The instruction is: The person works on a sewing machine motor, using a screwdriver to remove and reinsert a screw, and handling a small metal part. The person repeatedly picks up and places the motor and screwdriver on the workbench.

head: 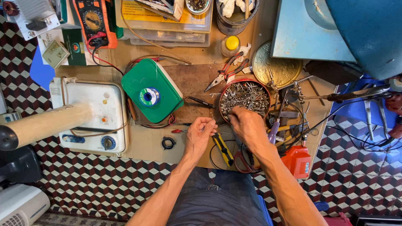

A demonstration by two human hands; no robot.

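1. A person sits at a cluttered counter [146, 144], bare forearms stretched over grey trousers, above a floor of red, black and white cube-pattern tiles.
2. The left hand [200, 134] rests on the counter, its fingers [209, 122] curled narrowly together as if pinching something; what they hold is too small to tell.
3. The right hand [247, 124] reaches to the near rim of a round red tin of screws [245, 97], fingers pinched narrowly at the edge of the pile; whether they grip a screw cannot be told.
4. Just beside the hands lie a yellow-and-black utility knife [223, 149], red-handled scissors [244, 160] and a small black ring [168, 143]; an orange tool [297, 161] sits at the counter's near right edge.
5. Left of the tin, a green lidded box [161, 104] carries a spool of solder [149, 96].
6. Farther left stands a white appliance with knobs [106, 113], a pale tube [46, 124] crossing in front of it.
7. Behind the tin lie red-handled pliers [224, 73] and a brass-coloured disc [278, 67].
8. At the far edge sit an orange multimeter [94, 21], a yellow-capped bottle [230, 45] and clear plastic cases [167, 37].
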